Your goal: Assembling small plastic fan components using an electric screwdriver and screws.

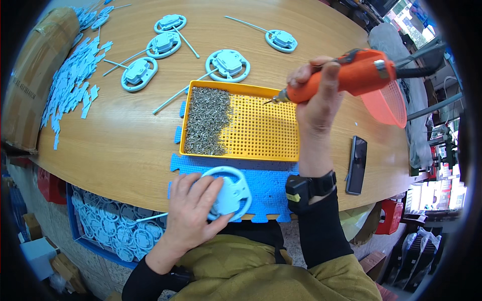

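Observation:
My left hand (193,208) is closed round the side of a light blue plastic steering-wheel part (232,198) at the near edge of the table. That part lies over a blue foam mat (271,188); a thin stick runs from it to the left, partly behind my hand. My right hand (319,93) grips an orange electric screwdriver (356,75), its bit pointing left above a yellow perforated tray (266,128). Small metal screws (206,120) are heaped in the tray's left half. The bit looks apart from the screws.
Several more wheel parts (228,65) lie at the back. Flat blue pieces (75,80) are piled beside a cardboard box (40,75) at left. A blue crate (120,231) of parts stands below the edge. At right are a phone (357,165) and a pink basket (386,105).

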Demonstrator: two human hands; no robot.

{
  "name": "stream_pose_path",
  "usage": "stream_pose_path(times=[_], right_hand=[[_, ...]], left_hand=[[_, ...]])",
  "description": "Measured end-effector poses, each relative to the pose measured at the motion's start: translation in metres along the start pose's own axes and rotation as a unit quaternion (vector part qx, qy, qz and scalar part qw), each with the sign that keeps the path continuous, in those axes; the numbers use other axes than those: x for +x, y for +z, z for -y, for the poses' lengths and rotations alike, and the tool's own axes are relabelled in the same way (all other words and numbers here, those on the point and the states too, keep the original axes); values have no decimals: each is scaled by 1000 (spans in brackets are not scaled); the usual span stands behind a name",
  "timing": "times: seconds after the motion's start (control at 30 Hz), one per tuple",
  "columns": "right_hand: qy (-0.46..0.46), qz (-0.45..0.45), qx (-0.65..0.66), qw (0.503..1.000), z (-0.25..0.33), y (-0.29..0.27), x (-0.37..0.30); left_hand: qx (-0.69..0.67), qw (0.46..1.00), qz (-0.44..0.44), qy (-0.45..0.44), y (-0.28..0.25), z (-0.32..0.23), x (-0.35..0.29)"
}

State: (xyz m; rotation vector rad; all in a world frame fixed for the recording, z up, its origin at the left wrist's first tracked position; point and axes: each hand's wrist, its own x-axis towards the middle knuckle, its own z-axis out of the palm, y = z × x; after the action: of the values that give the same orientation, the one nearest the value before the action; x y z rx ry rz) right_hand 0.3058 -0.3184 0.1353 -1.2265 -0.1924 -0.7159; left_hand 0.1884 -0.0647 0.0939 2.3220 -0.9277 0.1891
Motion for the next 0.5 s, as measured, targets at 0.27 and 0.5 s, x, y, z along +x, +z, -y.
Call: stream_pose_path(times=[0.27, 0.5], right_hand=[[39, 85, 141, 986, 71, 16, -43], [52, 142, 134, 979, 91, 45, -89]], left_hand=[[-38, 994, -102, 18, 9, -11, 28], [-75, 984, -157, 43, 8, -17, 33]])
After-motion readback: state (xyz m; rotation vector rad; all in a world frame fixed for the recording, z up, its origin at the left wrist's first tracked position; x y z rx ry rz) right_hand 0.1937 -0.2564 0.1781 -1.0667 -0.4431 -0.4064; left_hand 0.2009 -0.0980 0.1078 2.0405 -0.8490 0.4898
